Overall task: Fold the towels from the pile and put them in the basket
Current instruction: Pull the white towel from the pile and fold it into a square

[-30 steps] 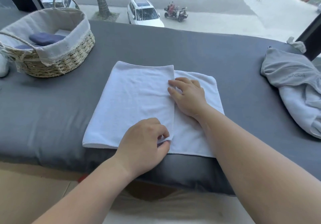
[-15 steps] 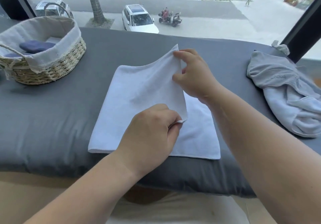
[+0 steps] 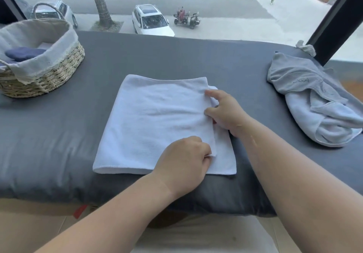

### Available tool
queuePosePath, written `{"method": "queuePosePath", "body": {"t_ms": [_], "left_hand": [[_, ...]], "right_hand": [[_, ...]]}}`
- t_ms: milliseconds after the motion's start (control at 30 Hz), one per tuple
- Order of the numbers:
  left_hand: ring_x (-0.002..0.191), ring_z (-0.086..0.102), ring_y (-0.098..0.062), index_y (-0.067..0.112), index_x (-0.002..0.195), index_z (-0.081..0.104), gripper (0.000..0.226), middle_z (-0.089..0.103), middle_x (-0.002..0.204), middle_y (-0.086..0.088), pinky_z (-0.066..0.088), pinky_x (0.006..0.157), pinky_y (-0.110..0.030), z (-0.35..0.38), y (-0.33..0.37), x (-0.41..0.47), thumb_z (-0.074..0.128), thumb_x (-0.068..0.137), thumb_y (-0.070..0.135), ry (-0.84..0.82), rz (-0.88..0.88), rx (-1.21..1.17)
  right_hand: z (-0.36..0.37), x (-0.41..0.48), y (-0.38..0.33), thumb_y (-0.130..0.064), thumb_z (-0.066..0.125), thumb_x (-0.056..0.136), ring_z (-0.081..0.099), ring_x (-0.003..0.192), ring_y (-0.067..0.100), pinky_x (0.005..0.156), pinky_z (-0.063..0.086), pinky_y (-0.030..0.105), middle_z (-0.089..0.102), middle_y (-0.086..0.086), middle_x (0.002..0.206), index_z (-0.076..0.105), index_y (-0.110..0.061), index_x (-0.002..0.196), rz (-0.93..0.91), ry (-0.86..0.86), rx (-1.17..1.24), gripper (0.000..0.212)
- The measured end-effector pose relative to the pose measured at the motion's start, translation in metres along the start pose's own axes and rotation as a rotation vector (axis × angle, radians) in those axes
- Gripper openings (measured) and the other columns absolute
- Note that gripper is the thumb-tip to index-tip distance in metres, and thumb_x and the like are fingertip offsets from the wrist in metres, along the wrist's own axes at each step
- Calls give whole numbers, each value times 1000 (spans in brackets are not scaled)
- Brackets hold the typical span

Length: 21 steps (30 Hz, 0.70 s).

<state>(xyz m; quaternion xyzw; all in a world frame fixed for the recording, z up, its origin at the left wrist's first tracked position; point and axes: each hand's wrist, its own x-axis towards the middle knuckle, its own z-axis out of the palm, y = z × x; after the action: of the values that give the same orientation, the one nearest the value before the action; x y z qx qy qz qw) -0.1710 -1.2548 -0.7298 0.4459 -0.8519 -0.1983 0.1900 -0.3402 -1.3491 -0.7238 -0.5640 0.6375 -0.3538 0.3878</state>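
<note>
A white towel [image 3: 157, 123] lies folded on the grey padded surface [image 3: 176, 60] in front of me. Its upper layer stops a little short of the lower layer's right edge. My left hand [image 3: 184, 164] pinches the near right corner of the upper layer. My right hand [image 3: 224, 111] holds the far right edge of that layer between thumb and fingers. A woven basket [image 3: 49, 76] with a cloth liner stands at the far left, with a dark blue folded towel [image 3: 24, 53] inside. A pile of grey towels [image 3: 314, 99] lies at the right.
A large window runs behind the surface, with a dark frame post [image 3: 337, 21] at the right. A small crumpled white cloth [image 3: 306, 47] sits by that post. The surface's front edge is close to my body, with tan floor [image 3: 29, 227] below.
Both hands lifted the upper layer's right edge, carried it further right and laid it down again. Now it covers almost all of the lower layer.
</note>
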Motion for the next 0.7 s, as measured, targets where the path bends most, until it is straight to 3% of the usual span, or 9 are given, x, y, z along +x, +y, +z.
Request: {"method": "queuePosePath", "body": {"t_ms": [67, 133, 233, 367, 433, 533, 567, 667, 700], "left_hand": [[71, 56, -19, 16, 83, 71, 32, 55, 75, 4, 49, 66, -39, -8, 3, 0, 47, 91, 34, 54, 17, -9], [65, 53, -17, 15, 77, 71, 27, 54, 70, 4, 47, 61, -36, -20, 8, 0, 53, 90, 30, 147, 50, 0], [62, 49, -17, 13, 71, 67, 23, 50, 65, 4, 44, 58, -33, -38, 21, 3, 59, 89, 24, 246, 92, -3], [62, 50, -17, 14, 71, 67, 22, 50, 65, 4, 43, 58, -32, -32, 38, 10, 58, 90, 23, 216, 148, -31], [65, 54, -19, 15, 76, 70, 22, 53, 70, 3, 47, 62, -34, -17, 40, 12, 55, 90, 24, 145, 157, -16], [66, 52, -23, 12, 74, 64, 23, 49, 71, 2, 47, 64, -39, 7, 34, 11, 52, 92, 22, 32, 136, 29], [67, 50, -23, 12, 73, 60, 23, 46, 72, 3, 46, 64, -38, 13, 32, 10, 52, 92, 21, -9, 125, 36], [69, 48, -21, 12, 74, 58, 26, 45, 74, 3, 43, 65, -36, 26, 28, 8, 49, 95, 24, -79, 111, 63], [68, 49, -21, 12, 72, 58, 29, 47, 74, 2, 44, 65, -36, 26, 28, 8, 50, 95, 28, -81, 109, 77]], "right_hand": [[-1, 0, -4, 1, 55, 87, 60, 103, 17, 61, 57, 22, 47, -9, 144, 53, -25, 140, -44, 1, -21, 59], [-6, 1, -13, 3, 54, 87, 59, 93, 13, 58, 56, 22, 44, -10, 147, 49, -20, 145, -90, 18, 0, 63], [-21, 1, -29, 3, 53, 86, 58, 73, 3, 56, 53, 18, 52, -8, 138, 50, -21, 144, -137, 68, 47, 63], [-43, 0, -21, 2, 53, 86, 57, 55, 1, 52, 47, 13, 57, 3, 118, 51, -23, 144, -105, 103, 14, 63], [-44, -1, -6, 1, 56, 86, 60, 61, 2, 56, 50, 16, 58, 3, 117, 51, -24, 144, -14, 77, -2, 63], [-38, -5, 21, -5, 62, 84, 61, 107, 14, 89, 51, 25, 56, -4, 133, 52, -23, 144, 19, 37, -171, 63], [-37, -6, 27, -5, 64, 84, 59, 113, 14, 95, 49, 25, 55, -6, 137, 54, -21, 142, 12, 47, -184, 61], [-35, -6, 35, -6, 67, 81, 58, 88, 7, 80, 48, 21, 62, -7, 128, 58, -23, 136, 17, 75, -99, 58], [-34, -5, 36, -8, 68, 80, 56, 86, 7, 82, 49, 23, 61, -7, 128, 58, -23, 135, 14, 76, -98, 58]]}}
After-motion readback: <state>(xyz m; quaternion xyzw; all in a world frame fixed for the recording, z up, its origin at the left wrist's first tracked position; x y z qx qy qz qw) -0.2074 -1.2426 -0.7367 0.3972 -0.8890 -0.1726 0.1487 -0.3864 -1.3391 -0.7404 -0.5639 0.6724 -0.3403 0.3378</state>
